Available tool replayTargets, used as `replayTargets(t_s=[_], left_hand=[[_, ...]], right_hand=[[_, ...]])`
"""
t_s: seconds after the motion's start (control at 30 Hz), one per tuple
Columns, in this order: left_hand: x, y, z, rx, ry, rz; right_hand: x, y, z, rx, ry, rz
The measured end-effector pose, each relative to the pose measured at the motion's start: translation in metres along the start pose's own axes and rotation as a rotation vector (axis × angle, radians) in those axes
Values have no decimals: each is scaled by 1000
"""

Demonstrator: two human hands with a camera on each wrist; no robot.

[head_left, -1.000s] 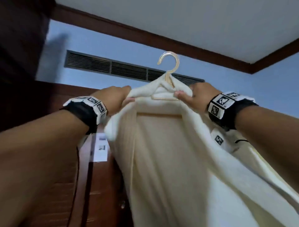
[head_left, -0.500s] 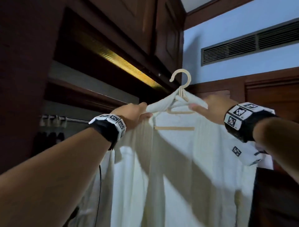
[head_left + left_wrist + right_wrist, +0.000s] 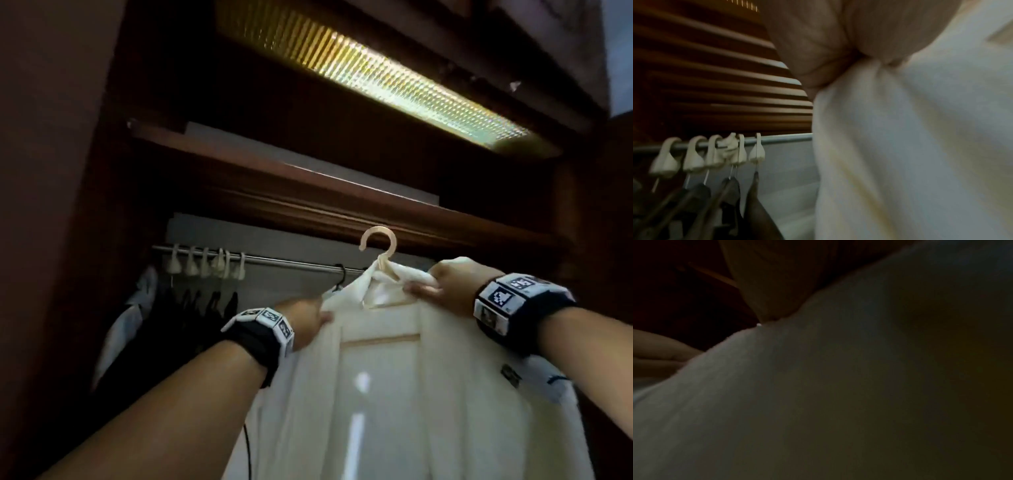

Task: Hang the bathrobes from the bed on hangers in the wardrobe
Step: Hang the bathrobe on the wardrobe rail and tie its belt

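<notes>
Both hands grip the cream bathrobe (image 3: 394, 394) at its shoulders. The left hand (image 3: 303, 317) bunches the cloth of the left shoulder in its curled fingers; the left wrist view shows the fabric gathered tight into the palm. The right hand (image 3: 448, 291) pinches the collar fold at the right shoulder. The robe is draped on a pale hanger (image 3: 378, 246), held up in front of the wardrobe opening; the hook stands upright, open side to the left, in front of the shelf edge and above the rail (image 3: 291, 262), not on it.

Compared with half a second ago, the view has turned from the wardrobe's right edge and the wall vent to face the interior squarely, and the hanger hook now lies over the rail line instead of beside the cabinet doors.

At the rail's left end hang a cluster of pale hooks (image 3: 205, 263) carrying dark hangers (image 3: 205, 305). A single black hook (image 3: 340, 274) sits on the rail just left of the robe's collar. A wooden shelf (image 3: 308, 192) runs above the rail, with a lit ribbed lamp panel (image 3: 376, 72) over it. The right wrist view is dark and shows only cloth.
</notes>
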State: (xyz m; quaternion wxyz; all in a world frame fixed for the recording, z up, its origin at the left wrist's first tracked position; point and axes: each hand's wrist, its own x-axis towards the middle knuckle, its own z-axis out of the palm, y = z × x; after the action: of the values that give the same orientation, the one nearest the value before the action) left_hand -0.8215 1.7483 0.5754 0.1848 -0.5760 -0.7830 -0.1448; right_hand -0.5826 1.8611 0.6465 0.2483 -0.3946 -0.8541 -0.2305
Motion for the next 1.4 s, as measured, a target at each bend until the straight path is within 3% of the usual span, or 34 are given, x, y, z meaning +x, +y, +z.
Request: replayTargets(t_s=[0.13,0.3,0.5,0.6,0.73,0.8,0.87,0.93,1.0,1.03,1.1,1.2,1.27,1.33,1.4], left_hand=[[41,-32,6,167,-102,-71],[93,-87,-24,326,-47,-164],[161,-132,-36,376,108,-252],[197,-137,-12,315,9,-278],[228,-133,13,161,76,-231],[236,-127,12,111,50,-185],[239,-121,12,94,22,-98],[239,-119,14,127,26,-74],[241,-124,16,129,40,-96],[242,-124,15,116,49,-108],[244,-123,14,108,64,-117],[239,-122,14,91,82,-126],[235,-120,14,80,86,-137],[233,-117,14,89,91,-165],[233,-113,12,108,89,-198]], right_hand=[[72,-33,39,-10,-27,21],[135,-63,67,11,77,1],[187,-115,116,121,55,14],[192,-136,177,207,-62,-145],[205,-157,216,298,-196,-112],[205,-164,222,269,-192,-138],[200,-166,217,202,-156,-257],[195,-162,194,164,-251,-336],[197,-148,159,299,-454,-282],[202,-138,140,382,-481,-268],[221,-113,110,481,-406,-257],[252,-86,94,421,-209,-219],[272,-79,102,307,-115,-226],[288,-80,130,140,-110,-217],[295,-83,156,162,-70,-238]])
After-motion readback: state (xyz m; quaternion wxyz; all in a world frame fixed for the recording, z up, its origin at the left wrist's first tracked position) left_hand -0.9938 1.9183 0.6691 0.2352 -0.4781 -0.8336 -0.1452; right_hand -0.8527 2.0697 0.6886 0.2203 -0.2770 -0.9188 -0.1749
